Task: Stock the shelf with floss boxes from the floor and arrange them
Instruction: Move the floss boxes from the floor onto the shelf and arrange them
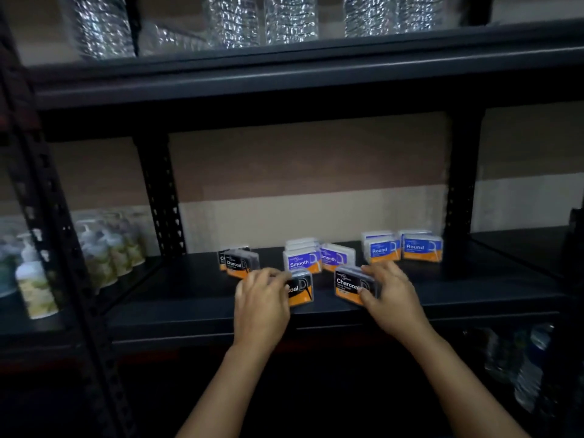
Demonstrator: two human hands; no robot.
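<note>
Two black-and-orange boxes marked "Charcoal" near the front of the dark shelf (196, 298): left hand (262, 298) wrapped round one Charcoal box (301, 289), right hand (392, 295) gripping the other Charcoal box (350, 284). Behind, standing in rows: more "Charcoal" boxes (238, 260), "Smooth" boxes (301, 259), "Round" boxes (420, 246).

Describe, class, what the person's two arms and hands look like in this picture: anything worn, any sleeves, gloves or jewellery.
Both arms come up from the bottom edge, bare to where the picture cuts them off: no sleeves show. The left hand and right hand wear no gloves. No ring, watch or bracelet is visible, though the picture is dim and slightly blurred. Nails look short and unpainted, as far as can be told.
</note>
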